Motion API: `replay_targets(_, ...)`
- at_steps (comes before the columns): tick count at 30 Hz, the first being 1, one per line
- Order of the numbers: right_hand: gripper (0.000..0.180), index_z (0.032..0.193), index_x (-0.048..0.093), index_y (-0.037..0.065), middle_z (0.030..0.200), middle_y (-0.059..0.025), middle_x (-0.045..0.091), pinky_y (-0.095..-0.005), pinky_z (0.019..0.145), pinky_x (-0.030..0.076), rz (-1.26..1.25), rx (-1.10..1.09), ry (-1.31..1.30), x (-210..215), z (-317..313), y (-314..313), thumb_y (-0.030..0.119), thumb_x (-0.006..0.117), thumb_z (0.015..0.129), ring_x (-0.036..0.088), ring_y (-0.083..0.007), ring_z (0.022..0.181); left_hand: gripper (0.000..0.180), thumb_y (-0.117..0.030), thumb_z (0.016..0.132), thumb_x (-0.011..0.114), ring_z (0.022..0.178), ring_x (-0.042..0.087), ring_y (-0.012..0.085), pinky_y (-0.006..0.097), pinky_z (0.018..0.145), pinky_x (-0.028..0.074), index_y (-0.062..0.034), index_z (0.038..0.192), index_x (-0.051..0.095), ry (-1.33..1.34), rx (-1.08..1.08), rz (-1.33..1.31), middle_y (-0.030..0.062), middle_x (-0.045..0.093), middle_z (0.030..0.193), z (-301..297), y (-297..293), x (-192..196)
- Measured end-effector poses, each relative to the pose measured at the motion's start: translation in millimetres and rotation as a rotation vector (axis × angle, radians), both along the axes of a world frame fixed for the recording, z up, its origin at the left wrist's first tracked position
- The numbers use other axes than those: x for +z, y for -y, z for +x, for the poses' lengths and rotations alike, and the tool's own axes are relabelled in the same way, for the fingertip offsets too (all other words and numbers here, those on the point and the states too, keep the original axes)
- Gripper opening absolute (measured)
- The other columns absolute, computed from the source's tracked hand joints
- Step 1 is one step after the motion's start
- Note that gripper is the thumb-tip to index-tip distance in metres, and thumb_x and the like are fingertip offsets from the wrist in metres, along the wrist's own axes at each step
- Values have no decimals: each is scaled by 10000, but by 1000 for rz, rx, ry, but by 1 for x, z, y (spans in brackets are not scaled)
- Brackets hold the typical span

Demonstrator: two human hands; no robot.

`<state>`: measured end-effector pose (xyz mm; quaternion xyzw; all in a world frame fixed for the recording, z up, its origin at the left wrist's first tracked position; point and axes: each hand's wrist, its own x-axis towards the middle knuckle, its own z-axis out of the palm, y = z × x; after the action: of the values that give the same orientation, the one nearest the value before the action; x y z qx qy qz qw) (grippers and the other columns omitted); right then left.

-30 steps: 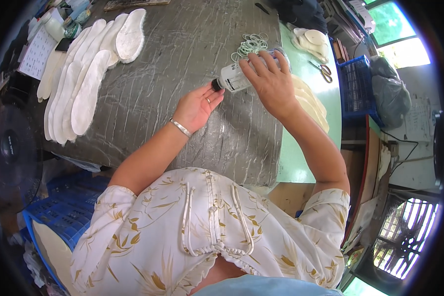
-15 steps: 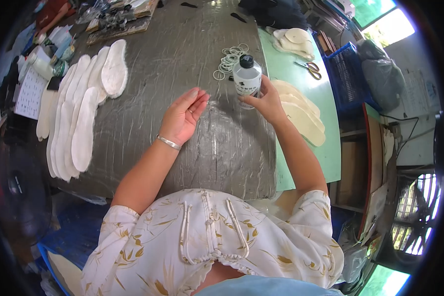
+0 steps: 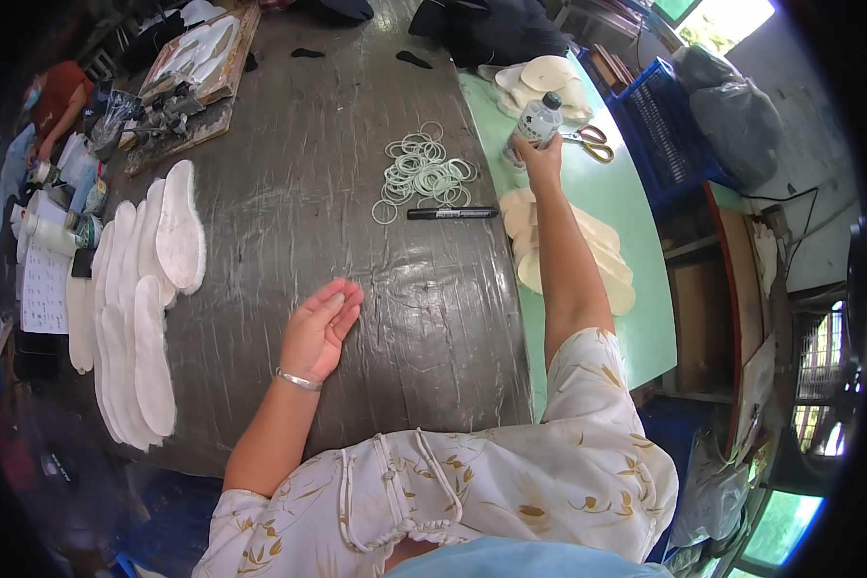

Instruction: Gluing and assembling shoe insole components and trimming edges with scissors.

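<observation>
My right hand point(image 3: 543, 162) reaches to the far right and closes around a clear plastic bottle point(image 3: 539, 119) with a dark cap and printed label. The bottle leans slightly over the green board point(image 3: 645, 328), beside the scissors point(image 3: 588, 141) and a stack of cream insole pieces point(image 3: 547, 83). Over the middle of the dark table, my left hand point(image 3: 323, 328) hovers with its palm turned inward, fingers loosely curled and nothing in them. Below my right hand, more cream insole pieces point(image 3: 597, 265) lie fanned out, partly hidden by my forearm.
Pale green rings point(image 3: 424, 173) lie heaped on the dark table point(image 3: 260, 318) behind a black marker point(image 3: 453, 213). White fuzzy insoles point(image 3: 154, 356) overlap at the left. A blue crate point(image 3: 660, 125) stands beyond the board. A person point(image 3: 63, 101) is at the far left.
My right hand has carried the bottle forward and right, from the dark table to over the green board. The rings and marker now show fully. My left hand has drawn back a little.
</observation>
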<state>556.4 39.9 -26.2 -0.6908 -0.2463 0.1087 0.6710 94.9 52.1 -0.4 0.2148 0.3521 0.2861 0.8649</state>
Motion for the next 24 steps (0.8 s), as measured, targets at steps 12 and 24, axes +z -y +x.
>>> replay_targets(12,573,1431,347,-51,1476,-266,364,-465,1148,253,-233,419,811,54,-200,91,118,550,922,330,-395,1394,339,-52,958,554,1159,598,255,357,974,517,31,1283,504,13,5,28,179,598,1242,16,19,11)
replay_targets(24,589,1467,290,-49,1555,-219,246,-514,1167,146,-175,643,842,66,-385,107,255,441,985,206,-368,1456,487,-264,1050,336,1394,340,230,380,1172,257,15,1449,322,367,-5,202,127,368,1500,-29,61,61)
